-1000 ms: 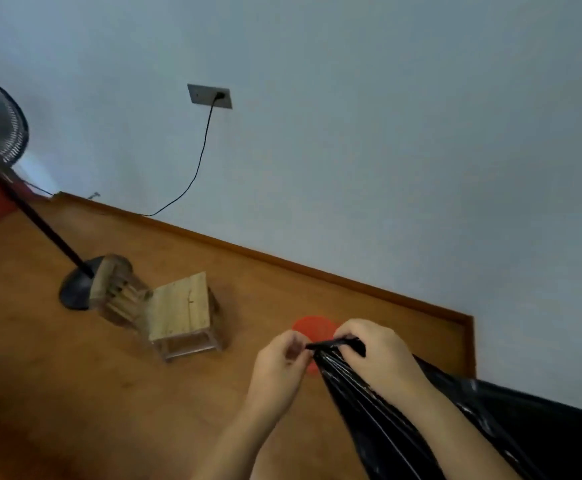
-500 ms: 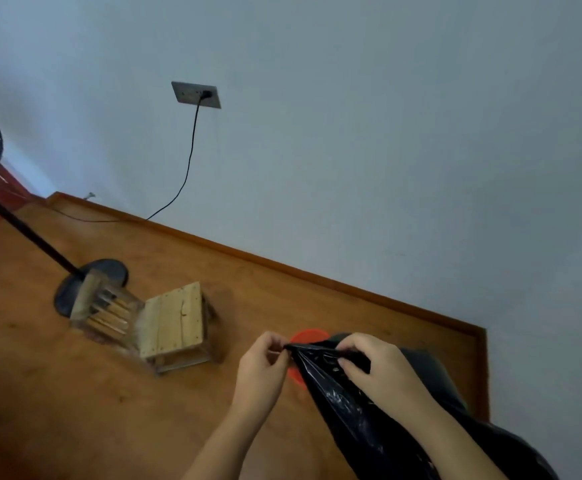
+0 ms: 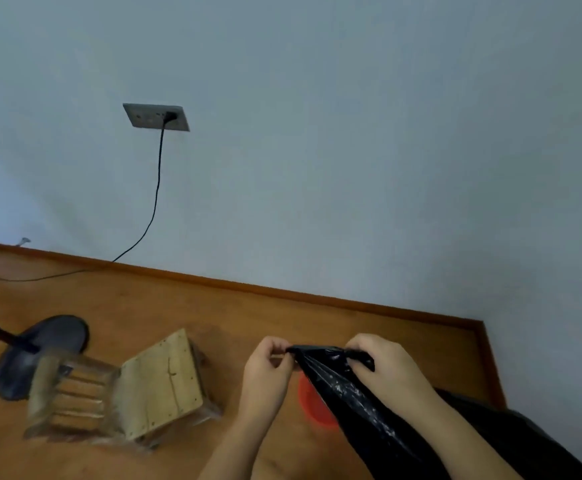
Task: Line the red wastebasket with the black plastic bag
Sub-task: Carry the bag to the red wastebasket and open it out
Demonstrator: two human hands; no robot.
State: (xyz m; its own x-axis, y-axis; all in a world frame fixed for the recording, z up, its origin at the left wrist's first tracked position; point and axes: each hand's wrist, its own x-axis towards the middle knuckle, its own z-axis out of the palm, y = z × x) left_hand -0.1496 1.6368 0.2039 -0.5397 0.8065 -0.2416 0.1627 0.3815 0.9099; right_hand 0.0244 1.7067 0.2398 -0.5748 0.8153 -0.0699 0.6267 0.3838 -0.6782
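Both my hands hold the top edge of the black plastic bag [image 3: 345, 393] in front of me. My left hand [image 3: 265, 372] pinches the left end of that edge between thumb and fingers. My right hand [image 3: 383, 368] grips the right end, fingers curled over the plastic. The bag hangs down and to the right, out of the frame. Behind it on the floor stands the red wastebasket [image 3: 312, 403], mostly hidden by the bag; only part of its red rim shows.
A small wooden chair [image 3: 133, 386] stands on the wooden floor to the left. Beyond it is the dark round base of a standing fan [image 3: 43, 351]. A black cord [image 3: 156, 188] runs from a wall socket [image 3: 156, 116] down to the floor. The wall corner is at right.
The view has swung, so the chair and fan base sit lower and further left. My hands have spread a little apart along the bag's edge. The bag now covers more of the wastebasket.
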